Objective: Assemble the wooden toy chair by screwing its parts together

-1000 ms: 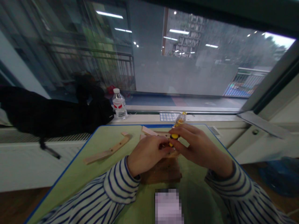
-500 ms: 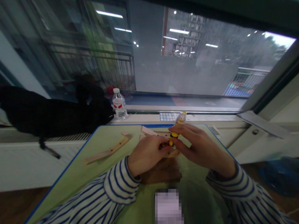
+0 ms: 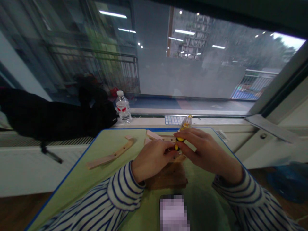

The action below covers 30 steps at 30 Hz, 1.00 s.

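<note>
Above the middle of the table, my right hand (image 3: pixel 204 152) pinches a small yellow and black piece (image 3: pixel 180 139) between thumb and fingers. My left hand (image 3: pixel 152 158) is closed just beside it, its fingertips at a smaller yellow part (image 3: pixel 176 147) under that piece. Whether the two yellow parts are joined, I cannot tell. Behind my hands lie pale wooden strips with holes (image 3: pixel 166 139), partly covered by them. Below my fingers is a brown wooden-looking block or board (image 3: pixel 168 178). A bent wooden piece with holes (image 3: pixel 115 155) rests on the table to the left.
The green table (image 3: pixel 96 189) has a blue edge. A phone (image 3: pixel 173 211) lies near its front. At the back stands a clear container with yellow bits (image 3: pixel 186 123). A water bottle (image 3: pixel 123 108) and a black cloth item (image 3: pixel 60 117) are on the windowsill.
Almost nothing differs. The fingers of my right hand have shifted very slightly around the yellow and black piece.
</note>
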Each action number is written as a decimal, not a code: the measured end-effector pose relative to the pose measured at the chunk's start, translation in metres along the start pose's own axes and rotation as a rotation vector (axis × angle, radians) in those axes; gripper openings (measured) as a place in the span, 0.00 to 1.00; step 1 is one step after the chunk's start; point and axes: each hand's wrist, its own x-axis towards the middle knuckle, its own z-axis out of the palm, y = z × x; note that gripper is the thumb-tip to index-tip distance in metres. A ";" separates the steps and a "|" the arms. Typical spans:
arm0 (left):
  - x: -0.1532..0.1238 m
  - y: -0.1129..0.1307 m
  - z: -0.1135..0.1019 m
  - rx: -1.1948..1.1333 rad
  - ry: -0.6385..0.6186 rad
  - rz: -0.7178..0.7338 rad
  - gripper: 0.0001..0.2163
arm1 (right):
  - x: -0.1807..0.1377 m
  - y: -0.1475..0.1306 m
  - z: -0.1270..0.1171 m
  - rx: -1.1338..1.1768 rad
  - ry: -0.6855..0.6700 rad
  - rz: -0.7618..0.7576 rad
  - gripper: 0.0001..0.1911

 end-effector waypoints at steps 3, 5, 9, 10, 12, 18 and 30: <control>0.000 -0.001 0.001 0.017 0.004 0.007 0.10 | 0.000 0.000 0.000 -0.006 -0.005 0.002 0.12; 0.000 0.000 0.001 0.029 0.003 0.016 0.09 | 0.001 0.000 0.000 -0.007 -0.008 0.004 0.12; 0.000 0.001 -0.001 0.033 -0.011 0.026 0.09 | 0.001 0.000 0.000 -0.007 -0.009 0.003 0.12; 0.000 0.001 -0.001 0.032 -0.015 0.031 0.09 | 0.001 0.000 0.000 -0.006 -0.011 0.003 0.12; 0.000 0.001 -0.001 0.027 -0.017 0.041 0.09 | 0.001 0.000 0.000 -0.005 -0.020 0.015 0.12; 0.000 -0.001 0.000 0.011 -0.016 0.050 0.09 | 0.001 0.000 0.001 -0.002 -0.022 0.024 0.11; -0.001 0.000 -0.002 -0.033 0.003 -0.009 0.08 | 0.002 0.000 0.002 -0.005 -0.012 0.024 0.11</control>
